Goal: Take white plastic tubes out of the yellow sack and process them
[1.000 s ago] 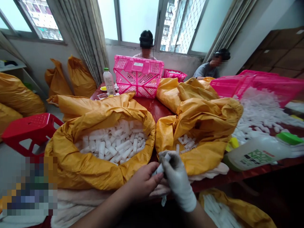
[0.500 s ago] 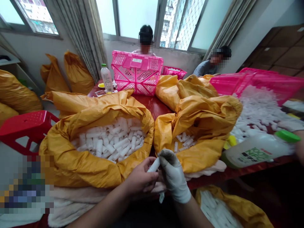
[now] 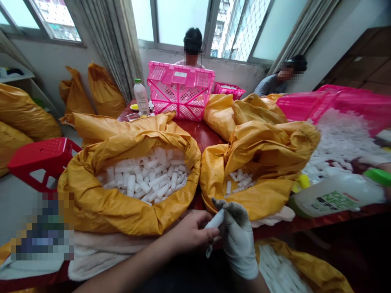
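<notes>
A white tube is pinched in my bare left hand, tilted up to the right. My right hand, in a white glove stained at the fingertips, is closed around the tube's upper end. Just beyond my hands stand two open yellow sacks. The left sack holds many short white tubes, and the right sack holds fewer. A small pale scrap hangs below my left fingers.
A large bottle leans at the right beside a pile of white pieces and a person's gloved hand. Pink crates stand farther back. Two people sit near the windows. Left is a red stool; lower right, another sack.
The view has shifted slightly, so most things appear farther right. My right hand has turned more upright, with its fingers around the tube's upper end. The tube stays between both hands.
</notes>
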The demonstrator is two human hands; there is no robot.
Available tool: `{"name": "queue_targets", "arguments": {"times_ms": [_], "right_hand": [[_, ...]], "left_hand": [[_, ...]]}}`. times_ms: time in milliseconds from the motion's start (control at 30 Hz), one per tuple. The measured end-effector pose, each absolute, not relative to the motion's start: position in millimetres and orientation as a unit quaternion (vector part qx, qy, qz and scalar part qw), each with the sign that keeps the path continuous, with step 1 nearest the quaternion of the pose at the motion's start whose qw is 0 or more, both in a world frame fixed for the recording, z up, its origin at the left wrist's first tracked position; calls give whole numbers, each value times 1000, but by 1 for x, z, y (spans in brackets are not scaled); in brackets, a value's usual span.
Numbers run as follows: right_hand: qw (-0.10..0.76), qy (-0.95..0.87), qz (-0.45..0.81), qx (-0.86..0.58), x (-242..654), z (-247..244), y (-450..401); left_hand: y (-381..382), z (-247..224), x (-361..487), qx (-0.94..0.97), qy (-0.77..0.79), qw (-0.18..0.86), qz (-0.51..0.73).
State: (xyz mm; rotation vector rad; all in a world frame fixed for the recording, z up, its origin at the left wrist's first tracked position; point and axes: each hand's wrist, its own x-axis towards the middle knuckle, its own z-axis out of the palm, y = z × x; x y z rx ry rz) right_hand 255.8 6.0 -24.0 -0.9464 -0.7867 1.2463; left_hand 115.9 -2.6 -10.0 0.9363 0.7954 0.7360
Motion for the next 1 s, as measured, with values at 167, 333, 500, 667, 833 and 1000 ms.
{"name": "queue_targets", "arguments": {"times_ms": [167, 333, 500, 667, 833, 1000], "right_hand": [[658, -324, 549, -401, 246, -18, 0], [654, -301, 568, -399, 240, -19, 0], [670, -299, 579, -356, 247, -20, 6], [647, -305, 592, -370, 249, -15, 10], [617, -327, 566, -439, 236, -20, 9], [616, -361, 533, -454, 236, -21, 2]], "left_hand": [[-10, -14, 118, 432, 351, 747, 363], [-12, -23, 125, 332, 331, 805, 364], [-9, -18, 125, 360, 330, 803, 340], [-10, -10, 121, 474, 400, 705, 343], [-7, -10, 119, 700, 521, 398, 284], [-2, 0, 120, 762, 501, 349, 217]]}}
